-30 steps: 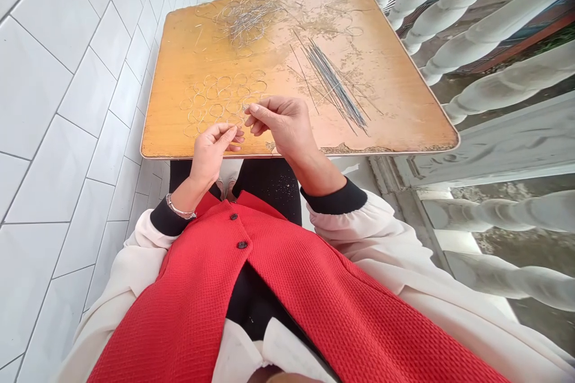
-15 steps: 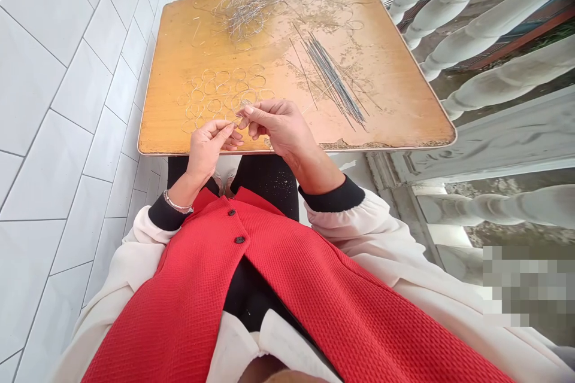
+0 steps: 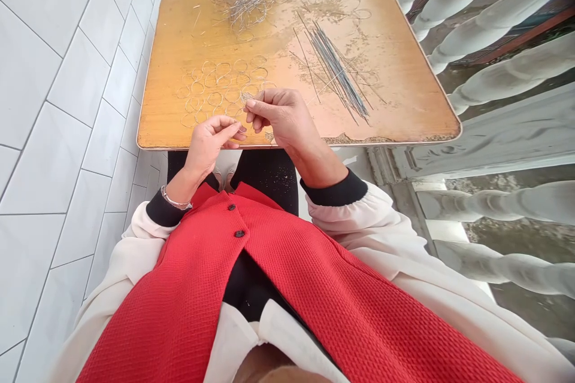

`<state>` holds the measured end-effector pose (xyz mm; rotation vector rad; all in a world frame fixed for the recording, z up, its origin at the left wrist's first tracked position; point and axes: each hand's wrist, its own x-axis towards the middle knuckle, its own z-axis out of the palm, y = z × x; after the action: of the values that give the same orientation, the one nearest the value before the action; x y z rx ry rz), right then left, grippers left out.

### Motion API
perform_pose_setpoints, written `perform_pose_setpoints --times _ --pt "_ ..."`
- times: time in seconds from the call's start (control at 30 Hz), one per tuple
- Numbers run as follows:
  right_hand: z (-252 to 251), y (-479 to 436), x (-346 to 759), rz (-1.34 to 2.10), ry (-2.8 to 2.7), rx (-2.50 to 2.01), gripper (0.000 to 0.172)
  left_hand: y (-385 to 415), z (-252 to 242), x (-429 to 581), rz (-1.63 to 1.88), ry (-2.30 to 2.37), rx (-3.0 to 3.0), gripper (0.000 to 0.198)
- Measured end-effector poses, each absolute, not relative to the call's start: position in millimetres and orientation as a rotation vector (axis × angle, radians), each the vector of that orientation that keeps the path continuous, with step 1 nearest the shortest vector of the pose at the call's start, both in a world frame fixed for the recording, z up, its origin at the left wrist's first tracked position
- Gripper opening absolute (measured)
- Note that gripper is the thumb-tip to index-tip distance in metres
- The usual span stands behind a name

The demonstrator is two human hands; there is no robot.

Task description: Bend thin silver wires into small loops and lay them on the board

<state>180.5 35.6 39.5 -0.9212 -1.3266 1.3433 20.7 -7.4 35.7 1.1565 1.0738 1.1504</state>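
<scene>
My left hand (image 3: 209,143) is closed in a pinch above the table's near edge. A very fine strand, seemingly thin wire, shows faintly at its fingertips. My right hand (image 3: 285,116) is also pinched, slightly higher and to the right, with a small gap between the two hands. Whatever sits in its fingertips is too small to make out. Several thin wire rings (image 3: 215,99) lie in loose rows on the table just beyond my hands, partly hidden by my fingers.
The worn wooden table (image 3: 171,42) carries a bundle of straight dark wires (image 3: 336,72) at the right and a tangled heap of thin wire (image 3: 254,0) at the back. A white tiled wall (image 3: 67,90) runs along the left. White balusters (image 3: 498,81) line the right.
My hands have moved a little apart; earlier the fingertips almost met over a thin strand. The view has shifted slightly.
</scene>
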Motion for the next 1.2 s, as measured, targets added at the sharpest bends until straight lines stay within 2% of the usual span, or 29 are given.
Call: perform_pose_setpoints --times 0.33,0.63,1.03,1.2 --pt "36 37 180 1.359 -1.368 -0.851 0.031 -5 42 31 1.173 0.877 0.714 0.023" --pt "36 38 182 1.335 -1.449 -0.787 0.031 -6 36 27 1.193 0.879 0.805 0.014" --pt "33 32 183 1.392 -1.486 -0.819 0.035 -4 35 19 1.179 0.942 0.921 0.013" --pt "36 30 186 1.408 -1.607 -0.860 0.034 3 42 11 1.245 1.086 1.062 0.026"
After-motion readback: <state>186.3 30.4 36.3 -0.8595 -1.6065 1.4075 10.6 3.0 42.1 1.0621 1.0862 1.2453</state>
